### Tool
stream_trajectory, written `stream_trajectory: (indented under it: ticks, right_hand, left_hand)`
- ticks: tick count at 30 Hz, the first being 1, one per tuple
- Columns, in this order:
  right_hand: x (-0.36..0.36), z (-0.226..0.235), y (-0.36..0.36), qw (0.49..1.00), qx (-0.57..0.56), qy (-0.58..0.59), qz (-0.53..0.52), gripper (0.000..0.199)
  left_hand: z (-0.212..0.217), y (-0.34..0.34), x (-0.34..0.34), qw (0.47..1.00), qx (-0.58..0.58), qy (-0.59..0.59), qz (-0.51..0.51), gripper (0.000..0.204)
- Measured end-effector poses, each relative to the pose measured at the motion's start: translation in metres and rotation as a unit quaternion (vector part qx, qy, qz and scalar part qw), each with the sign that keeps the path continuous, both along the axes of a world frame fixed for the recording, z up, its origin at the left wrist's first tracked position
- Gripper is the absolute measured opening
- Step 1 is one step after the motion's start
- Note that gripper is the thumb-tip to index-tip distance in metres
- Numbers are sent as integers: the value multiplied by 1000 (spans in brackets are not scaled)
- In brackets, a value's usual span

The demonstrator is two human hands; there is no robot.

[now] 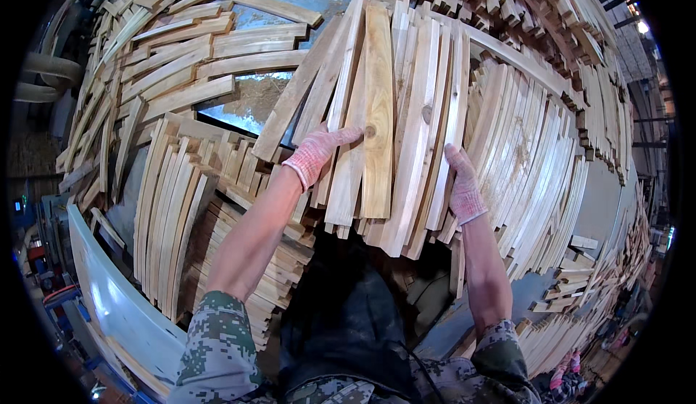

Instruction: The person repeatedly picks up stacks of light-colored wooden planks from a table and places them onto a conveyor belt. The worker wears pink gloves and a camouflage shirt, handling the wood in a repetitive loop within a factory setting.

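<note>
Both arms come up from the lower edge, elbows bent and set wide. Left forearm (250, 241) is bare below a rolled camo sleeve (220, 342) and angles up and inward to the right. Left hand (319, 154) has one digit sticking out sideways toward the middle, the rest bunched or hidden. Right forearm (486, 270) is steeper, tipped a bit left, with its own camo sleeve (502, 353). Right hand (466, 183) sits slightly lower, pointing up and a little left. Both wear pinkish knit gloves (310, 163). Honestly can't tell how curled the fingers are.
</note>
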State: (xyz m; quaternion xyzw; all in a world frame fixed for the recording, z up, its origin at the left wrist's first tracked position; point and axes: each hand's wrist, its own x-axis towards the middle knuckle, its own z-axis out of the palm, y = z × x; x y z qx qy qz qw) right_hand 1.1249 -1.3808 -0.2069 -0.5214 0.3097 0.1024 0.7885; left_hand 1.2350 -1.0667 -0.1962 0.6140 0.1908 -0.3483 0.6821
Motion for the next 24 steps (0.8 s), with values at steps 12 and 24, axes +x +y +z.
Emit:
stream_trajectory:
  ticks: [12,24]
  right_hand:
    - [0,6,8,999,-30,-16,-11,85]
    - [-24,49,11,1000,-19,-24,-9,82]
  left_hand:
    - [-19,17,-5,989,-132,-2,-61,70]
    - [55,14,-42,983,-157,-82,-50,84]
